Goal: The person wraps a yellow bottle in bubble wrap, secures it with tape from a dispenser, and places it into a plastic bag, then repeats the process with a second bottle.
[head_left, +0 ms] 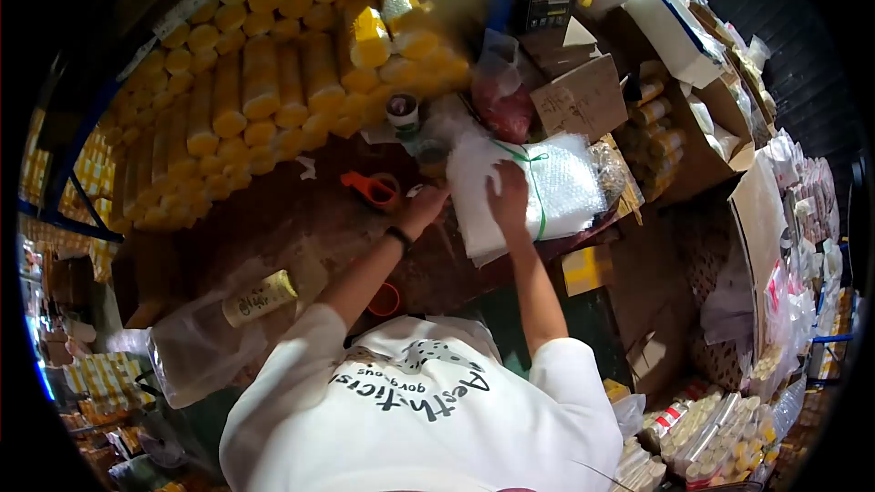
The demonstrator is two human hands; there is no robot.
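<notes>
A stack of clear bubble-wrap sheets or bags [574, 184], tied with a green ribbon [538, 184], lies on the dark table. My right hand [508, 196] rests flat on top of it, fingers apart, left of the ribbon. My left hand [424, 210], with a black band at the wrist, is at the stack's left edge. Its fingers are drawn together, and what they hold, if anything, does not show. Just left of that hand lies an orange tape dispenser [369, 189]. Behind the hands stand a roll of tape [432, 157] and a cup [402, 114].
Yellow-capped rolls [260, 82] are piled high at the back left. An open cardboard box [583, 96] and a red plastic bag [503, 109] stand behind the stack. A wrapped roll [260, 299] lies at the front left, near an orange ring [384, 299]. Packed goods [720, 437] fill the right side.
</notes>
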